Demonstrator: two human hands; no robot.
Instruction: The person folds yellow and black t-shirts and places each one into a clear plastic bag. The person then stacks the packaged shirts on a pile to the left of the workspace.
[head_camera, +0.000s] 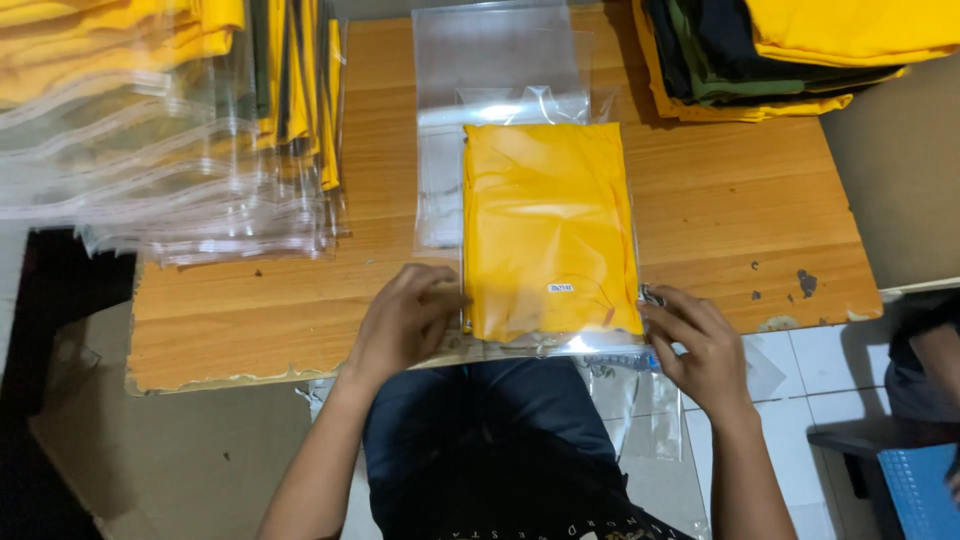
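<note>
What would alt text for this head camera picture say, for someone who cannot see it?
Two bare hands, left hand and right hand, grip the near corners of a folded yellow shirt in a clear plastic bag on a wooden table. Bagged shirts are stacked at left, folded clothes at top right.

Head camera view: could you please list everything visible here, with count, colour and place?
Folded garment: one, yellow, inside a clear bag at the table's middle.
Clear bag: one around the garment, more empty ones under and beyond it; count unclear.
Bagged garments: a stack, mostly yellow, some with dark stripes, far left of the table; count unclear.
Unbagged folded garments: a pile, yellow, black and dark green, far right corner.
Table: one, brown wood, worn at the near edge.
Cardboard: brown, on the floor at left.
Stool: blue, lower right.
Left hand: fingers on the bag's near left edge.
Right hand: fingers at its near right corner.
</note>
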